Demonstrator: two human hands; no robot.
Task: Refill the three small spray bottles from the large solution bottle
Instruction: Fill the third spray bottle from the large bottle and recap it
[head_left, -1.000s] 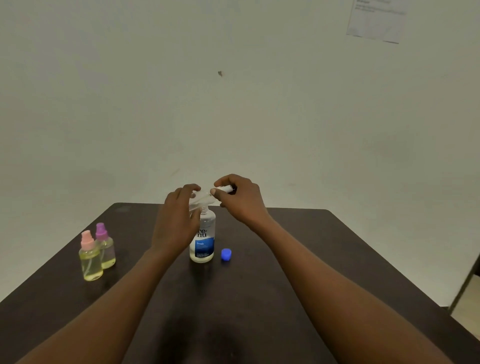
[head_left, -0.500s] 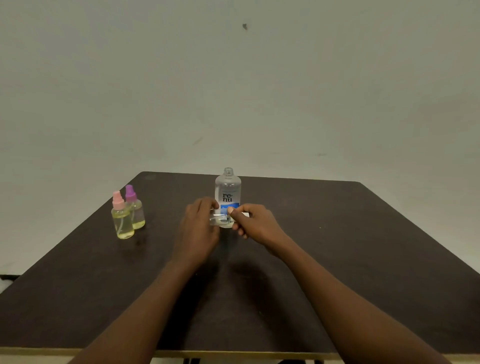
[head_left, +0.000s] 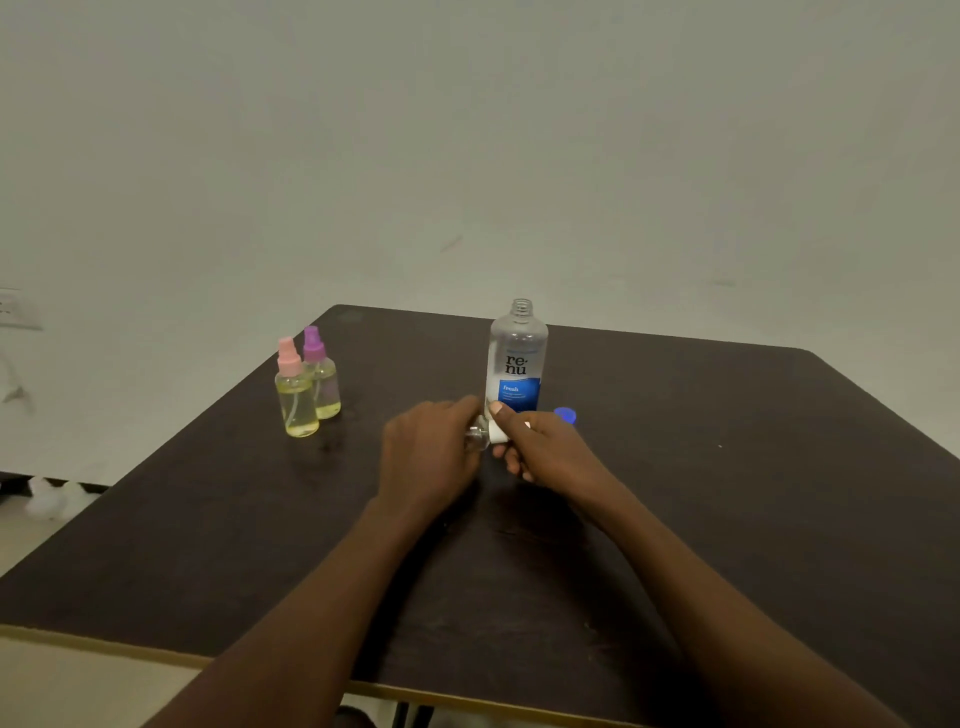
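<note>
The large clear solution bottle (head_left: 517, 358) with a blue label stands uncapped at the table's middle back. Its blue cap (head_left: 566, 414) lies just to its right. In front of it my left hand (head_left: 428, 457) grips a small clear spray bottle (head_left: 478, 436) lying on its side. My right hand (head_left: 545, 449) pinches the white spray top (head_left: 497, 432) at that bottle's neck. Two small spray bottles with yellowish liquid stand together at the left: one with a pink top (head_left: 295, 395), one with a purple top (head_left: 321, 379).
The dark table (head_left: 727, 467) has a light front edge near me. A pale wall rises behind it, with a wall socket (head_left: 15, 309) at far left. White things lie on the floor at left (head_left: 52, 499).
My hands came down from above the large bottle to low in front of it, still holding the small bottle and its top. The view tilted down and shifted.
</note>
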